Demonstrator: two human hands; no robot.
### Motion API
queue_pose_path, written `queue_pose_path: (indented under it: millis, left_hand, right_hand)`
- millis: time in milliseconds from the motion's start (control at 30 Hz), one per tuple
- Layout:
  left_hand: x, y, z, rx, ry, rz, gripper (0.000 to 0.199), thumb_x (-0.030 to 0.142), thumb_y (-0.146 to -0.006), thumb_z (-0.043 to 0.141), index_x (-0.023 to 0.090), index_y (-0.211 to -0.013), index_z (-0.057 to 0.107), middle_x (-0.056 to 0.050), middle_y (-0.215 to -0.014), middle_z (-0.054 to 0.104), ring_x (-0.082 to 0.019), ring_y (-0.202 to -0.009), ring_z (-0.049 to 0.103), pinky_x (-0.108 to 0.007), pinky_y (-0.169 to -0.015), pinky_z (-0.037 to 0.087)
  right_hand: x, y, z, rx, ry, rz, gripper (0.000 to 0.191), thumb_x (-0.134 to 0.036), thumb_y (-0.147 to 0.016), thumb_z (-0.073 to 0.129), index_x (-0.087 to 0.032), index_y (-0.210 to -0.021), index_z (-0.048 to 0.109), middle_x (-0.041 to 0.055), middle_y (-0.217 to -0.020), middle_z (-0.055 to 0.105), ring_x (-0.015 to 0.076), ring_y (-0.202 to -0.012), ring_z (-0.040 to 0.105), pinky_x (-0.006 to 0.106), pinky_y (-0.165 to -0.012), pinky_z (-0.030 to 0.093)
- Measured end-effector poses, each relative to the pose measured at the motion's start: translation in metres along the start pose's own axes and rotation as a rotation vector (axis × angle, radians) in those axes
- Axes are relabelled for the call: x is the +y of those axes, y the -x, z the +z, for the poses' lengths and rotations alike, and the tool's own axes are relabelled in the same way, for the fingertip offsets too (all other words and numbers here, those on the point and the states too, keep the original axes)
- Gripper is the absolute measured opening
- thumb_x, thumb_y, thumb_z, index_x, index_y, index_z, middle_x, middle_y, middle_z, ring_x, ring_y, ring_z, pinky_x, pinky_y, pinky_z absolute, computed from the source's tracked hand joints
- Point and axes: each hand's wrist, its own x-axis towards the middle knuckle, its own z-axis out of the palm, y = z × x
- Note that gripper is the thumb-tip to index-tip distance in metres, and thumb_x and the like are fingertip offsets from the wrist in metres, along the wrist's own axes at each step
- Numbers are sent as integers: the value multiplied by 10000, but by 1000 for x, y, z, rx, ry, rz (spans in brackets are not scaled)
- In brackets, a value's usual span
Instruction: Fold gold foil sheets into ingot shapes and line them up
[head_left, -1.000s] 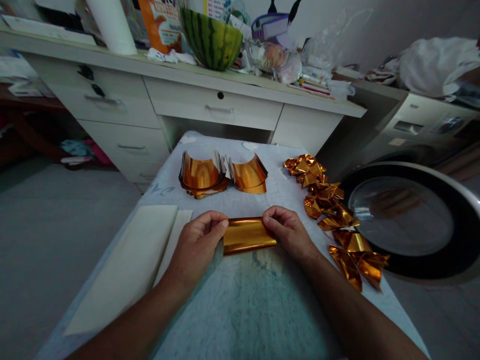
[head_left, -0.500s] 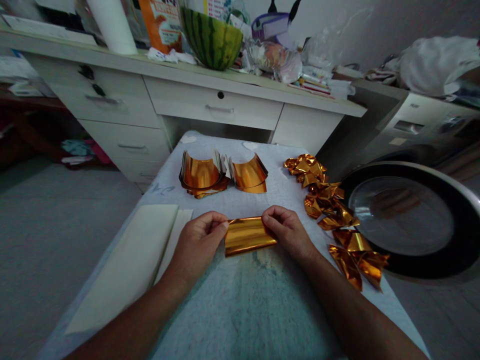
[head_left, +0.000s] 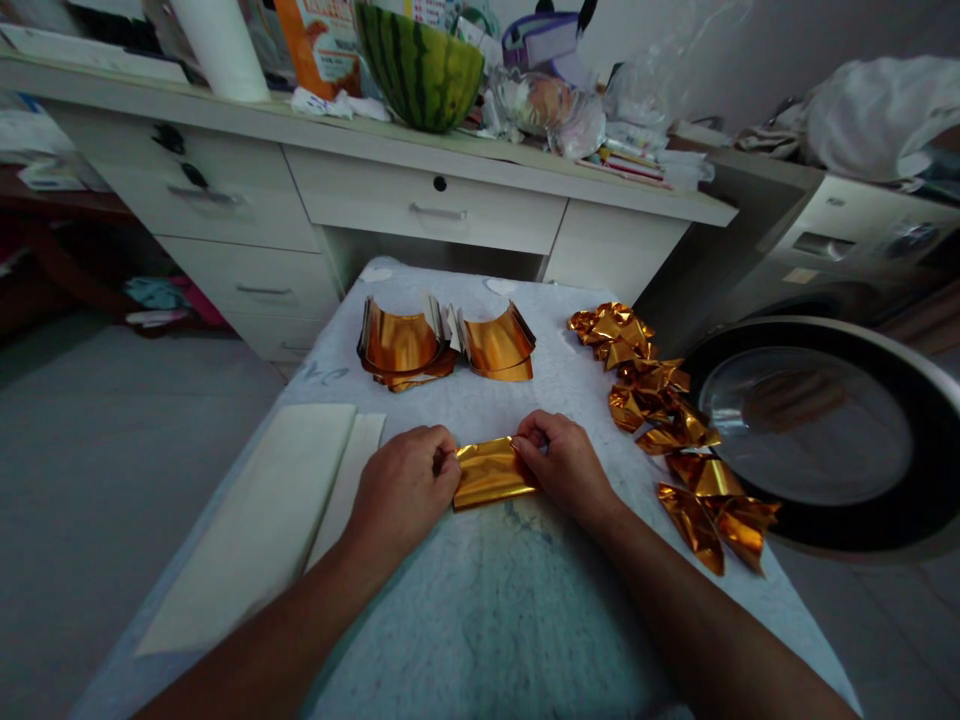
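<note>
A folded strip of shiny gold foil (head_left: 491, 472) lies level between my hands, above the cloth-covered table. My left hand (head_left: 412, 480) pinches its left end, fingers curled over the edge. At the upper right part of the foil, my right hand (head_left: 562, 458) grips with thumb and fingertips. Two curved stacks of gold foil sheets, one on the left (head_left: 403, 343) and one on the right (head_left: 499, 343), sit behind the hands. Several folded, crumpled gold foil pieces (head_left: 652, 390) trail down the table's right side.
White paper sheets (head_left: 262, 520) lie on the left of the table (head_left: 480, 620). A counter (head_left: 480, 160) with drawers stands behind, holding a watermelon half (head_left: 424, 68) and plastic bags. The open round door (head_left: 810, 430) of a washing machine (head_left: 847, 240) is at the right.
Both hands have curled more tightly on the foil, and its surface looks more creased. My right hand has shifted slightly left along it. The camera view has moved a little.
</note>
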Motion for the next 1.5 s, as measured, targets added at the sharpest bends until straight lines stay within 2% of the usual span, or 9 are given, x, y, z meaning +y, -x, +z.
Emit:
queue_pose_path:
  millis: [200, 467, 600, 700, 933, 1167, 1333, 1433, 1500]
  left_hand:
    - [-1, -3, 2, -6, -166, 69, 135, 180, -807, 521, 209, -689, 578, -31, -734, 632, -196, -713, 585, -300, -653, 356]
    - [1, -4, 1, -17, -229, 37, 105, 192, -809, 534, 206, -719, 587, -43, -775, 644, -215, -776, 601, -316, -709, 364]
    - [2, -4, 1, -19, -237, 31, 96, 193, -808, 544, 211, -723, 585, -40, -789, 644, -216, -793, 603, -315, -722, 366]
    - [2, -4, 2, -16, -237, 29, 84, 193, -809, 546, 212, -734, 582, -39, -794, 642, -217, -797, 601, -317, -728, 366]
    - [2, -3, 2, -23, -237, 26, 95, 185, -812, 528, 210, -733, 574, -45, -790, 637, -225, -793, 600, -326, -720, 364]
    - [0, -3, 0, -28, -243, 43, 99, 196, -828, 513, 209, -744, 564, -47, -796, 638, -225, -797, 604, -328, -711, 362]
    - [-1, -3, 0, -12, -183, 30, 51, 167, -815, 541, 204, -841, 565, -46, -834, 629, -228, -827, 601, -330, -729, 380]
    - [-3, -4, 3, 37, -104, 67, 175, 108, -787, 558, 191, -938, 590, -57, -918, 614, -232, -893, 583, -333, -774, 404]
    - [-5, -6, 5, 30, -73, 113, 196, 73, -790, 542, 200, -903, 640, -55, -921, 601, -230, -905, 568, -337, -791, 413]
  right_hand:
    - [0, 1, 5, 5, 163, -48, 52, -188, -846, 641, -200, -796, 648, 8, -743, 652, 186, -782, 530, 316, -779, 324]
    - [1, 0, 8, -8, 235, -36, 13, -190, -855, 630, -196, -867, 631, 13, -751, 639, 199, -779, 523, 320, -761, 309]
    - [-2, 0, 8, 39, 283, -20, 124, -188, -843, 631, -187, -964, 606, 36, -845, 636, 218, -827, 524, 328, -765, 315]
    - [-4, 0, 7, 42, 331, -98, 102, -157, -846, 611, -198, -938, 628, 57, -941, 630, 231, -894, 508, 335, -778, 314]
    - [-2, -4, 3, -160, 305, -384, 202, -103, -889, 565, -229, -881, 722, 30, -891, 648, 188, -837, 497, 315, -760, 321]
    - [-19, 2, -7, -213, 410, -339, 190, -127, -888, 552, -210, -829, 712, 37, -876, 660, 193, -833, 489, 343, -762, 304]
    - [-29, 10, -4, -170, 446, -281, 189, -297, -938, 552, -201, -865, 698, 56, -891, 646, 214, -874, 491, 364, -782, 303]
    - [-29, 11, 0, -166, 455, -261, 162, -309, -927, 574, -204, -903, 694, 55, -916, 642, 217, -887, 487, 366, -795, 306]
    - [-29, 11, 1, -163, 461, -256, 140, -293, -918, 582, -208, -929, 692, 51, -931, 637, 219, -902, 484, 368, -807, 309]
